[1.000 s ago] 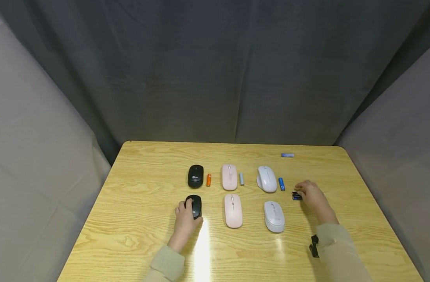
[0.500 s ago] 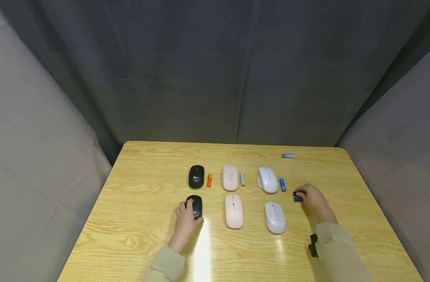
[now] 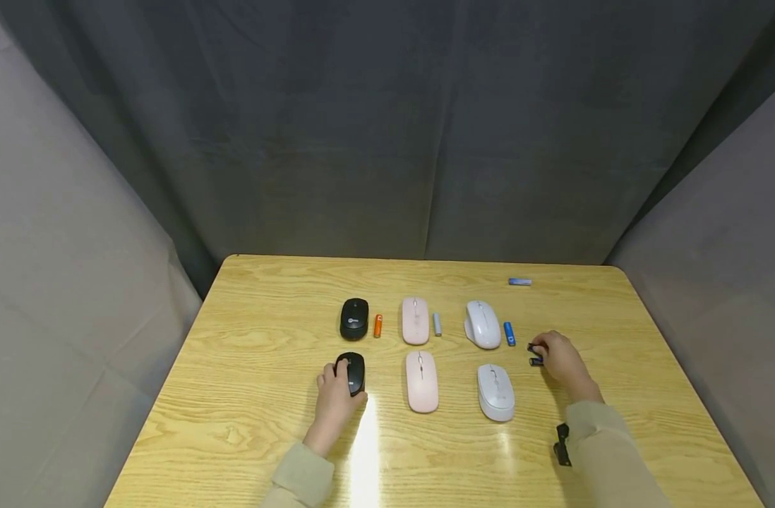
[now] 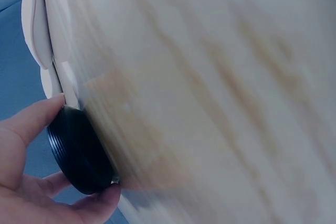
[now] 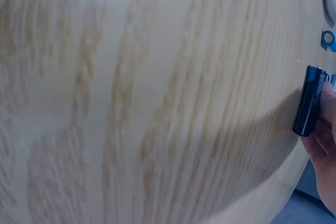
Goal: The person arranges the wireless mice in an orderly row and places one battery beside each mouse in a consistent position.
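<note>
Left of the nearer pink mouse [image 3: 422, 382] on the table [image 3: 235, 395], the left hand [image 3: 337, 402] grips the nearer black mouse [image 3: 356, 374], fingers and thumb at its sides. Well right of that pink mouse, the right hand [image 3: 564, 361] pinches the farther dark battery [image 3: 531, 347], the nearer dark battery [image 5: 308, 102] just beside. Beyond the nearer pink mouse lie, leftward, the farther black mouse [image 3: 353, 319] and orange battery [image 3: 377, 326]; directly, the farther pink mouse [image 3: 416, 322]; rightward, the farther white mouse [image 3: 484, 325] and blue battery [image 3: 509, 334].
</note>
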`<state>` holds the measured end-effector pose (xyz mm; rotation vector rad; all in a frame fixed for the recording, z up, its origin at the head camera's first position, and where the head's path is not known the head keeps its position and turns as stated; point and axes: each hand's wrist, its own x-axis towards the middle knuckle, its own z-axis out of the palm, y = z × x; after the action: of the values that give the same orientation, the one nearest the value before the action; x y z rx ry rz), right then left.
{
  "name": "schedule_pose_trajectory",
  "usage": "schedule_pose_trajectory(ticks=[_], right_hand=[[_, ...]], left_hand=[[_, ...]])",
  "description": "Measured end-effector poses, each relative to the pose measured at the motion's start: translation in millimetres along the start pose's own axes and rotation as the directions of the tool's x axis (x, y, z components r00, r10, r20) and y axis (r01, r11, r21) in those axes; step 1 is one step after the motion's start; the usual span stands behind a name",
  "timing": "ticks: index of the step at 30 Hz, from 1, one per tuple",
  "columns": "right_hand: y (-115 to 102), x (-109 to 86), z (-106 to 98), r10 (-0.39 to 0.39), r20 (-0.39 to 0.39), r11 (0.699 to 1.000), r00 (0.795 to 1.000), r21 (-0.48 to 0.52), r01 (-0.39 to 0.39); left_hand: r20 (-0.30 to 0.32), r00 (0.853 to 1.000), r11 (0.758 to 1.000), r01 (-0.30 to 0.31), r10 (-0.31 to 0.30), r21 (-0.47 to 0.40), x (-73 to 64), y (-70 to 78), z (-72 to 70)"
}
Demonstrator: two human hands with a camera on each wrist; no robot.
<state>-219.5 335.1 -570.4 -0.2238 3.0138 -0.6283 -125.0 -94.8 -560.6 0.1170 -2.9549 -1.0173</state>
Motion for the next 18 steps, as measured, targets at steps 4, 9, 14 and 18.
schedule_pose_trajectory(ticks=[4, 9, 14, 18], right_hand=[[-1, -1.0, 2, 0.010, -0.019, 1.000, 1.000, 0.012, -0.010], [-1, -0.9, 5, 0.050, -0.048, 0.998, 0.998, 0.043, -0.048], [-5, -0.4, 5, 0.103, -0.177, 0.987, 0.979, 0.140, -0.079], [-14, -1.7, 4, 0.141, -0.293, 0.968, 0.946, 0.240, -0.070]], left_hand=[[0.004, 1.000, 1.000, 0.006, -0.006, 0.002, -0.1, -0.4, 0.0], [0.006, 1.000, 1.000, 0.000, 0.000, 0.004, -0.1, -0.2, -0.6], [0.007, 1.000, 1.000, 0.001, -0.001, 0.000, -0.2, 0.3, -1.1], [0.002, 1.000, 1.000, 0.006, -0.006, 0.005, -0.2, 0.5, -1.0]])
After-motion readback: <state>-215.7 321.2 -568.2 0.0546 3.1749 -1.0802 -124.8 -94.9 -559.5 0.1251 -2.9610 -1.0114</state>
